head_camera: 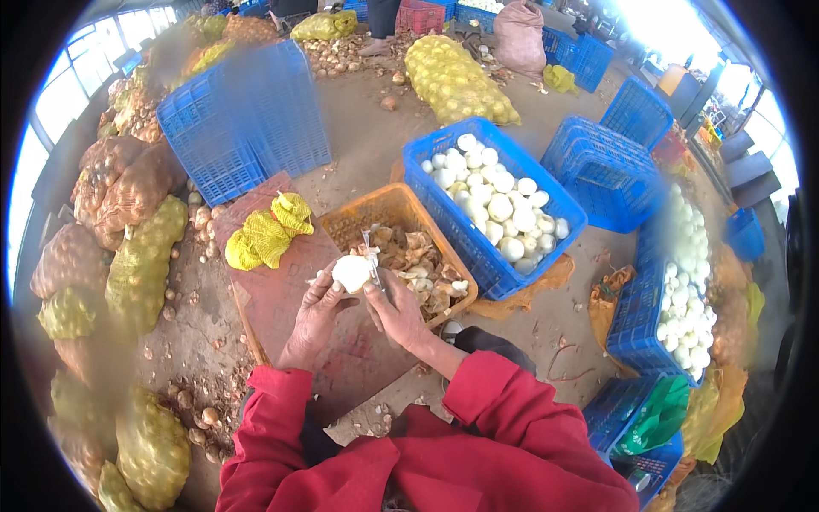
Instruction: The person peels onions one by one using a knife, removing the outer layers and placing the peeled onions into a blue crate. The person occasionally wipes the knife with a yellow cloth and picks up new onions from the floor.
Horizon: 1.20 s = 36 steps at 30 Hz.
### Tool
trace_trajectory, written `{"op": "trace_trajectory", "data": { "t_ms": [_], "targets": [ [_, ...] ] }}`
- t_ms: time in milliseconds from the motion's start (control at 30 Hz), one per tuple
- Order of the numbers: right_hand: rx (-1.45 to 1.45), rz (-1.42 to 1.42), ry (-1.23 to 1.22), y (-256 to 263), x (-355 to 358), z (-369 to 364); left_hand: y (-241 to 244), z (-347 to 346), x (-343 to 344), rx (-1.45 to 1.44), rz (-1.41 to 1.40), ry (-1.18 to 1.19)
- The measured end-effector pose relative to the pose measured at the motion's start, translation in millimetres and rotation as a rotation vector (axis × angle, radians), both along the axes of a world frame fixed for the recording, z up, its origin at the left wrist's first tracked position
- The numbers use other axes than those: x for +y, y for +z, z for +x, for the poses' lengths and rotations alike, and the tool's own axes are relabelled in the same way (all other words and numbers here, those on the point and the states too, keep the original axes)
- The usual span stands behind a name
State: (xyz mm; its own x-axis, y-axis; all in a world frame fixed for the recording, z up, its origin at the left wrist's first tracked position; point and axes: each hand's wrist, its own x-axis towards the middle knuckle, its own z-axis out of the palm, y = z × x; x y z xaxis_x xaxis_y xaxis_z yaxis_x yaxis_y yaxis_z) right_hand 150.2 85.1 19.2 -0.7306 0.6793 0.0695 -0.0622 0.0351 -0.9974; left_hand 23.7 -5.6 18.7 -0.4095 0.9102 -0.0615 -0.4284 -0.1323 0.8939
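Note:
A white peeled onion rests in my left hand, with the fingers wrapped around its near side. My right hand grips a small knife, its blade pointing up beside the onion's right side. Both hands are over the near edge of an orange crate that holds brown onion skins and pale scraps. Beyond it to the right, a blue crate is heaped with peeled white onions. Under my left forearm lies a reddish board, bearing a crumpled yellow mesh bag.
Blue crates stand at the far left, with others at the right. Filled mesh sacks line the left side; another yellow sack lies ahead. Loose unpeeled onions dot the floor. At right sits another crate of white onions.

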Motion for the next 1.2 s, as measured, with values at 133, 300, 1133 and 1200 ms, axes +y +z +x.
{"op": "trace_trajectory", "data": {
  "t_ms": [133, 300, 1133, 1200],
  "targets": [
    [-0.065, 0.305, -0.096, -2, -1, 2, 4, -2, -5, 0.005, -0.026, -0.116],
    [-0.194, 0.383, 0.017, -10, -8, 3, -7, 3, -3, -0.049, -0.100, 0.004],
    [-0.288, 0.483, 0.145, 11, -4, 11, -8, -6, -2, 0.020, -0.026, 0.104],
    [-0.349, 0.493, 0.141, 5, -2, 8, 0, 2, 2, 0.024, -0.040, 0.141]
  ]
}}
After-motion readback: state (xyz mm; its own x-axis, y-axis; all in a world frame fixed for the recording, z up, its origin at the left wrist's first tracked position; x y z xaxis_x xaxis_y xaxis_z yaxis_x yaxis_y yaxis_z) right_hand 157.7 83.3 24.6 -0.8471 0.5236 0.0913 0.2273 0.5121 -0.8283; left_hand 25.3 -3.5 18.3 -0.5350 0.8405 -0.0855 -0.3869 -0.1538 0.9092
